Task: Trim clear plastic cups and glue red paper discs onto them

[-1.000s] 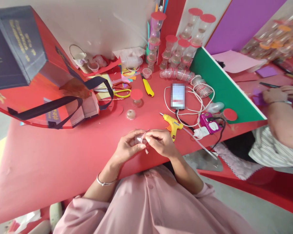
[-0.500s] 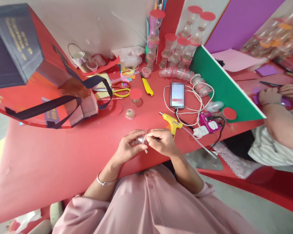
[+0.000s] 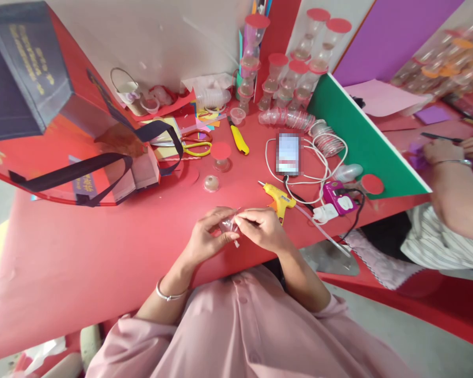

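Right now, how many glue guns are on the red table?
1. The yellow glue gun lies on the red table just beyond the right hand, near the white cable. Clutter could hide another.

Gold lettering on bag [image 3: 23,68], unreadable.

One head-worn camera looks forward and steeply down from close above the red table [image 3: 82,252] — the wearer's lap at the bottom edge, the wall corner at top, a co-worker's arm [image 3: 453,199] far right.

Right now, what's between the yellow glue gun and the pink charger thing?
In the head view, black and white cables lie between the glue gun and the pink charger.
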The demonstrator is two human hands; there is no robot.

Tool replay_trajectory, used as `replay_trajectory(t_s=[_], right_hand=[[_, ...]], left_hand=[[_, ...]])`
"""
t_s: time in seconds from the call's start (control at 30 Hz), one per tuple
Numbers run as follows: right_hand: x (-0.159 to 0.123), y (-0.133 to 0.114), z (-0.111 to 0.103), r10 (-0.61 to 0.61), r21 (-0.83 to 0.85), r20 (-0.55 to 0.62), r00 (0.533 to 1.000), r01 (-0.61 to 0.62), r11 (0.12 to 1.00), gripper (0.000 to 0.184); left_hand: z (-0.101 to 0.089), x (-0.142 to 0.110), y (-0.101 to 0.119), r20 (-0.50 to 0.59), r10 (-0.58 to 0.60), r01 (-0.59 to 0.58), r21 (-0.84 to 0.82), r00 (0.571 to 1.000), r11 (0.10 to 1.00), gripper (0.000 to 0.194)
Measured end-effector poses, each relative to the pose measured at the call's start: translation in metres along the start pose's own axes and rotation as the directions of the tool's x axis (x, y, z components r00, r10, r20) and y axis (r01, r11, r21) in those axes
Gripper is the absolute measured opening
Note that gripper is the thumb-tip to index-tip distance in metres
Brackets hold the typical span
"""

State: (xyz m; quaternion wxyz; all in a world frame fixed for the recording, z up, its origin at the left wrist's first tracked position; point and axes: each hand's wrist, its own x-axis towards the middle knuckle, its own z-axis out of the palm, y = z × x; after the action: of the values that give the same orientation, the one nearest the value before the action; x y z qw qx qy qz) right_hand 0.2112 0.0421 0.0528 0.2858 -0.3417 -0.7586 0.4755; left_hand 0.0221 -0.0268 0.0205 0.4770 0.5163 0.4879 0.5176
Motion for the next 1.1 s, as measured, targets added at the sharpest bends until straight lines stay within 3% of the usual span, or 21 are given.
replay_trajectory(t_s=[0.1,0.27,0.37,0.53,0.67,0.77,0.87,0.97,1.1], right_hand=[[0.0,0.0,0.003,-0.039,-0.007,-0.049,0.998,0.038,0.999,0.023],[-0.001,0.001,0.011,-0.025,0.141,-0.124,0.992,0.042,0.989,0.019],[-0.001,0.002,0.011,-0.028,0.124,-0.101,0.995,0.04,0.991,0.021],[-0.001,0.001,0.006,-0.032,0.034,-0.045,0.998,0.033,0.999,0.018],[-0.001,-0.001,0.003,0.029,0.007,-0.002,1.0,-0.029,1.0,0.021],[-0.001,0.001,0.004,0.02,0.032,-0.023,1.0,-0.019,0.999,0.022],[-0.001,0.003,0.008,0.01,0.132,-0.074,0.997,0.0,0.991,0.02],[-0.001,0.005,0.01,0.016,0.204,-0.085,0.996,0.002,0.979,0.02],[-0.001,0.004,0.007,0.012,0.144,-0.043,0.999,-0.006,0.99,0.02]], left_hand=[[0.001,-0.001,-0.001,0.015,0.012,-0.012,-0.008,1.0,1.0,0.053],[0.008,-0.004,-0.002,0.099,-0.124,0.154,-0.414,0.987,0.897,0.049],[0.009,-0.005,-0.003,0.12,-0.153,0.193,-0.504,0.981,0.842,0.049],[0.005,-0.004,-0.001,0.045,-0.162,0.167,-0.391,0.986,0.905,0.049],[0.002,-0.001,-0.001,-0.003,-0.036,0.036,-0.147,0.999,0.989,0.051],[0.002,0.0,-0.001,-0.004,0.022,-0.022,-0.029,1.0,0.999,0.053],[0.005,-0.002,-0.003,0.042,-0.058,0.065,-0.211,0.997,0.975,0.052],[0.009,-0.005,-0.004,0.133,-0.158,0.203,-0.467,0.978,0.861,0.051],[0.01,-0.005,-0.003,0.129,-0.187,0.227,-0.526,0.974,0.819,0.048]])
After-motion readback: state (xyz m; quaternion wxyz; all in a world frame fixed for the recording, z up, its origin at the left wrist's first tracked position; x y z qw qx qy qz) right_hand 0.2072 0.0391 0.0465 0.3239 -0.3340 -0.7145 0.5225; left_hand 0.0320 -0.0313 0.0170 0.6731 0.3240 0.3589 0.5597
